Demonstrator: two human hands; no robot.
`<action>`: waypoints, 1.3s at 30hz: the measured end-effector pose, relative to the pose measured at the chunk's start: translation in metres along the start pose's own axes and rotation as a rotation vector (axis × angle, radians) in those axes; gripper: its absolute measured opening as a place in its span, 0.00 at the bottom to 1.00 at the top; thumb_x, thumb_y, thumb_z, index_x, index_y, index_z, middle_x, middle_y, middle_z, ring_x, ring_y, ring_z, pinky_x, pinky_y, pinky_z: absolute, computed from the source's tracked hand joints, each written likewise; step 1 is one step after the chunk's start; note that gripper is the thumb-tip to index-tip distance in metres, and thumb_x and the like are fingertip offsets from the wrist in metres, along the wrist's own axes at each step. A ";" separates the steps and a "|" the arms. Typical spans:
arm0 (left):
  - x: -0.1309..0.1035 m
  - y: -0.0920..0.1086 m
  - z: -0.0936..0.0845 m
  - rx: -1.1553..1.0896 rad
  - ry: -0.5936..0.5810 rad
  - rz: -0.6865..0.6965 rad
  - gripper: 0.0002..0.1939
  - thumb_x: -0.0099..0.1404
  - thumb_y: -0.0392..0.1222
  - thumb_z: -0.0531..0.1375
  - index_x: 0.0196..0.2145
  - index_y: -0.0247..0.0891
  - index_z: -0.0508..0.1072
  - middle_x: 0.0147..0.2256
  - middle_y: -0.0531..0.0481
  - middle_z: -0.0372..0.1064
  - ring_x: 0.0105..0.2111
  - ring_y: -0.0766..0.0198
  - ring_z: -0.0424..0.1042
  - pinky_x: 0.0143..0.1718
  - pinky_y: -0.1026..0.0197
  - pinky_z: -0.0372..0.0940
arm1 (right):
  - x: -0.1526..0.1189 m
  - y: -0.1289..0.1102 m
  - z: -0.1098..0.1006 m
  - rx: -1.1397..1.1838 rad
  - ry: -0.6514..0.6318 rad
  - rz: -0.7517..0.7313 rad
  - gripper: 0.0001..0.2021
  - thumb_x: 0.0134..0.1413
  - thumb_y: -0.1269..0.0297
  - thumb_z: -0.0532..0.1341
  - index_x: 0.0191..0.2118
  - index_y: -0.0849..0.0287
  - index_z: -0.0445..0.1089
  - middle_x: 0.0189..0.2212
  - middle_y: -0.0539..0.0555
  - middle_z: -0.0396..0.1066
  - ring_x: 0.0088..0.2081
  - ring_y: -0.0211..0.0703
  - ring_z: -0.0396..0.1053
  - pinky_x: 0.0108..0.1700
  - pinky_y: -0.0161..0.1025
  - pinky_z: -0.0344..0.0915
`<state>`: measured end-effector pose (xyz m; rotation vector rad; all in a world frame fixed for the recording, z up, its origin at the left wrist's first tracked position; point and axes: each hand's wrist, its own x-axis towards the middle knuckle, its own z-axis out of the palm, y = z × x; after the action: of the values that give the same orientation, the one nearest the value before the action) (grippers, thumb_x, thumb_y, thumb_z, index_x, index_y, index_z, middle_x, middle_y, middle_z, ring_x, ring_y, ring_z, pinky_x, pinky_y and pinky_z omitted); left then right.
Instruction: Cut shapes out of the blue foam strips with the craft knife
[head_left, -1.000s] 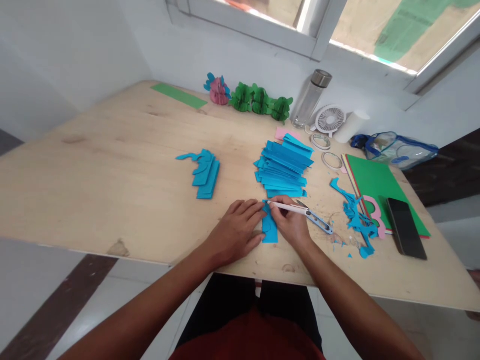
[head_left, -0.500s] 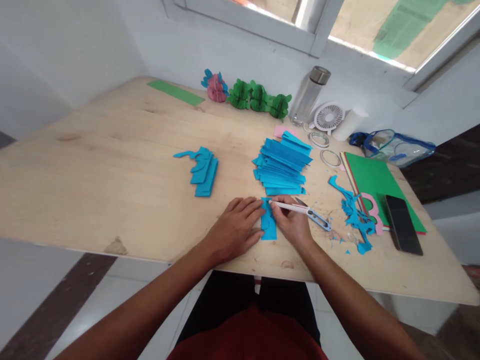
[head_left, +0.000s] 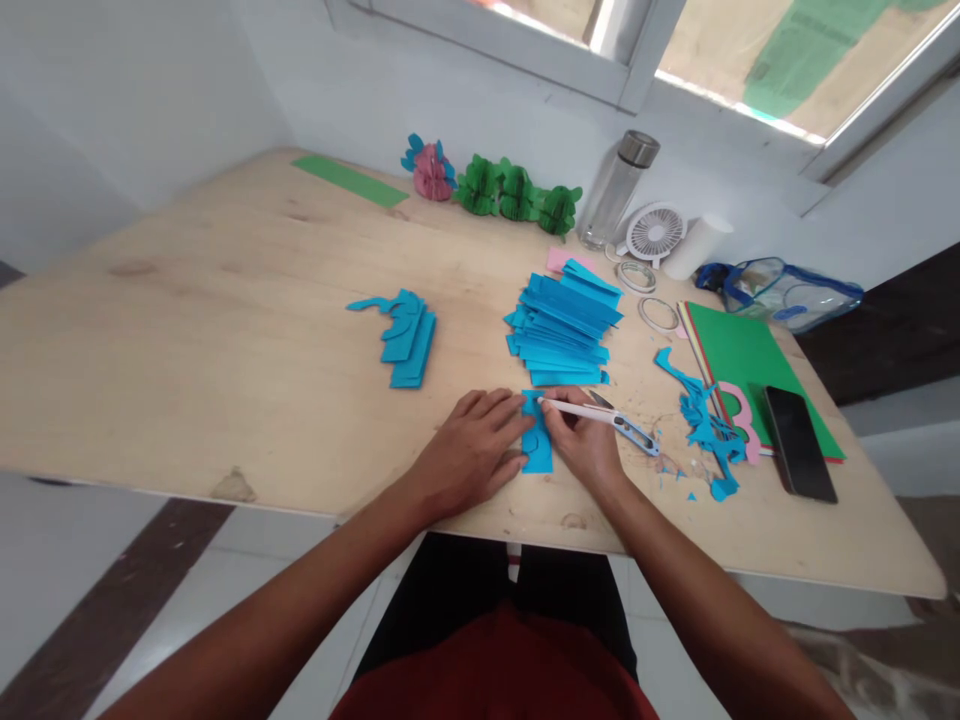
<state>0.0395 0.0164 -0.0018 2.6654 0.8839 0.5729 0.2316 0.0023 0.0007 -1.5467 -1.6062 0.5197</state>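
Blue paper strip (head_left: 542,450), pressed under the outspread left hand (head_left: 474,447), bears one curved line (head_left: 534,449), perhaps only partly finished, while the right hand (head_left: 590,443) clamps a white tool (head_left: 592,411).

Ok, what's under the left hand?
The left hand lies partly over the left edge of a blue paper strip on the wooden table. The covered part of that edge, and whatever is beneath the palm, cannot be seen.
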 end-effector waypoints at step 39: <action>0.001 0.001 0.001 0.031 0.011 0.013 0.19 0.68 0.42 0.55 0.54 0.37 0.71 0.59 0.38 0.65 0.61 0.47 0.60 0.61 0.41 0.55 | -0.012 -0.007 -0.011 -0.033 -0.032 0.079 0.07 0.56 0.61 0.59 0.33 0.56 0.73 0.24 0.49 0.72 0.23 0.37 0.64 0.25 0.33 0.60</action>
<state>0.0411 0.0159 -0.0019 2.7006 0.8862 0.5818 0.2347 -0.0134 0.0091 -1.6392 -1.5897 0.5653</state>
